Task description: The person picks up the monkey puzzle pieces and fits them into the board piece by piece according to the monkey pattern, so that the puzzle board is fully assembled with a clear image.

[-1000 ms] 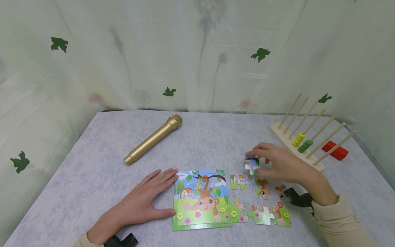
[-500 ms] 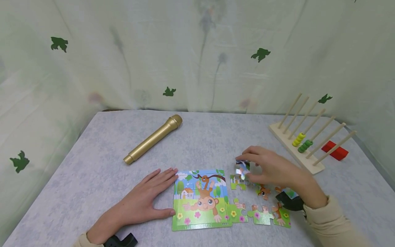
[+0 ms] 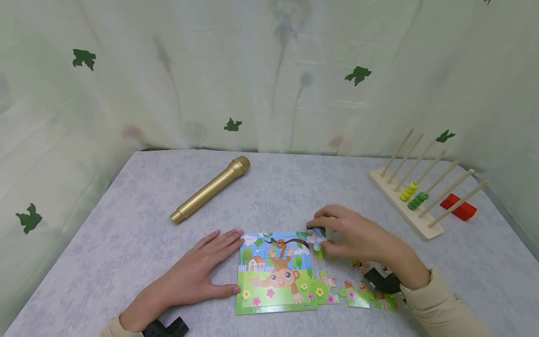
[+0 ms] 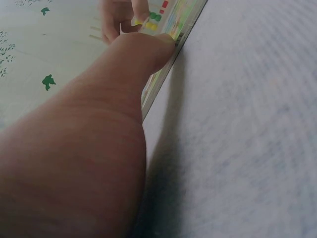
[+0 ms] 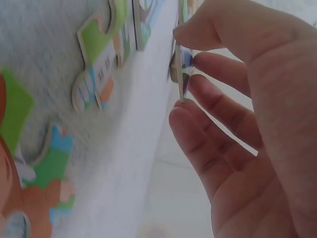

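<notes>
Your right hand (image 3: 351,236) pinches a jigsaw piece (image 3: 313,238) by the top right corner of the monkey puzzle (image 3: 273,292). Your left hand (image 3: 200,269), fingers stretched out, touches the puzzle's left side. A gold microphone (image 3: 210,189) lies farther back.

A table (image 3: 126,210) spreads beneath the left hand (image 3: 200,269) and the right hand (image 3: 358,234), its top pale grey-blue and mottled. Past its far edge, beyond both hands, hangs a pale green curtain (image 3: 206,84) with soft folds, which also runs down the outer side of each hand. Blurred grey flowers (image 3: 306,79) on tall stems show on it beyond the hands, with faint reddish blots (image 3: 132,131) lower down. Dark green shapes (image 3: 232,124) dot the cloth, one well out on the left hand's side. The light is soft; a dim shadow (image 4: 166,158) lies just beside the left hand.
</notes>
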### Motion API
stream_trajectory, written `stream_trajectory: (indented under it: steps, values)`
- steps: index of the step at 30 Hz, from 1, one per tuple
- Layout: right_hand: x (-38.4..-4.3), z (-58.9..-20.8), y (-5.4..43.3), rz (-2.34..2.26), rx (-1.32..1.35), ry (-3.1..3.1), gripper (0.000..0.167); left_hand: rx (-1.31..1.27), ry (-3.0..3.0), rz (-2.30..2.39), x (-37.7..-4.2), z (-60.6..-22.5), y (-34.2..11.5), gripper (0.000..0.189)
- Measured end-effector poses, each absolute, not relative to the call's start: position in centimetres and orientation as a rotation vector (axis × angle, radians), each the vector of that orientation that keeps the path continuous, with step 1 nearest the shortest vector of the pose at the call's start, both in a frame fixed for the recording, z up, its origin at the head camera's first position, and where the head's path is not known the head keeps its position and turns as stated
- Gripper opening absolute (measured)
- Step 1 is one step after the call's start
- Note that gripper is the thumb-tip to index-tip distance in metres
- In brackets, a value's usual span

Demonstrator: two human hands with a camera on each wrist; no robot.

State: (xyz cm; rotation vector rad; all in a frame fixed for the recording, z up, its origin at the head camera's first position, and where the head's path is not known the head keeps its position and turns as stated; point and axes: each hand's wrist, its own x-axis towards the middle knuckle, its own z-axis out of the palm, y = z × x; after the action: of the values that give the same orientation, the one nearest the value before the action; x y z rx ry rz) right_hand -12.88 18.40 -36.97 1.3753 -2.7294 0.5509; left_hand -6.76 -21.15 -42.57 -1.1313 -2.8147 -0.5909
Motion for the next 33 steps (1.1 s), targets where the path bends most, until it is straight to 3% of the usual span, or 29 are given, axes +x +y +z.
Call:
stream_trajectory:
  steps: [33]
  values:
    - [-11.5,-38.8,15.1,0.602,1.396,-2.771,0.028,-1.121,-2.823,-0.608,-6.7,-42.4,-21.0,0.094]
